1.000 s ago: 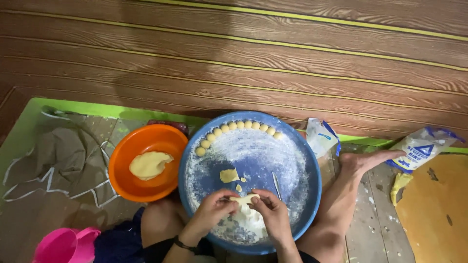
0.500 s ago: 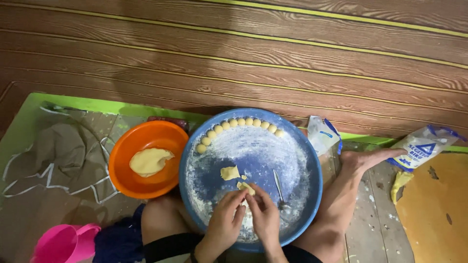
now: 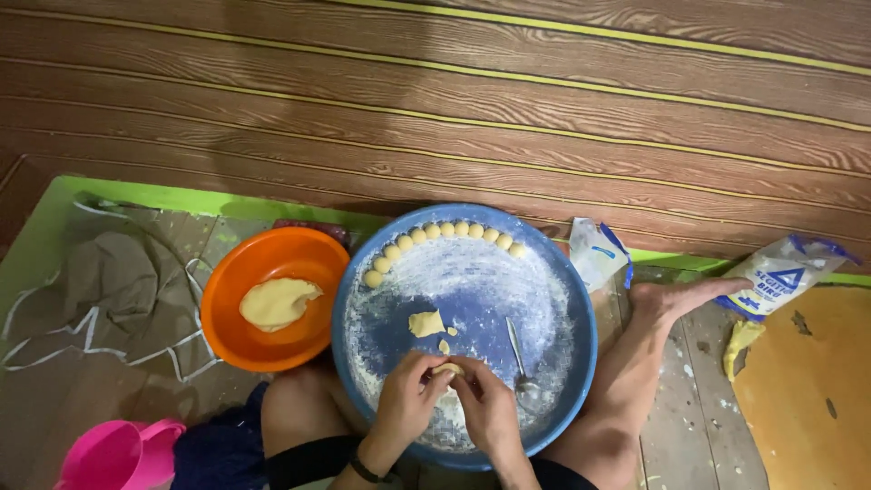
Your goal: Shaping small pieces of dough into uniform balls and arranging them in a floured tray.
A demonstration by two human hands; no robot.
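Two floury hands (image 3: 449,404), soft dough lump (image 3: 445,369), round tray (image 3: 581,308)

Two bare hands, left hand (image 3: 406,402), right hand (image 3: 490,413), no sleeves, thin dark band (image 3: 363,470) round left wrist, dark blue shorts (image 3: 222,449) flecked with pale dust, bare legs, bare right foot (image 3: 682,296), no rings visible
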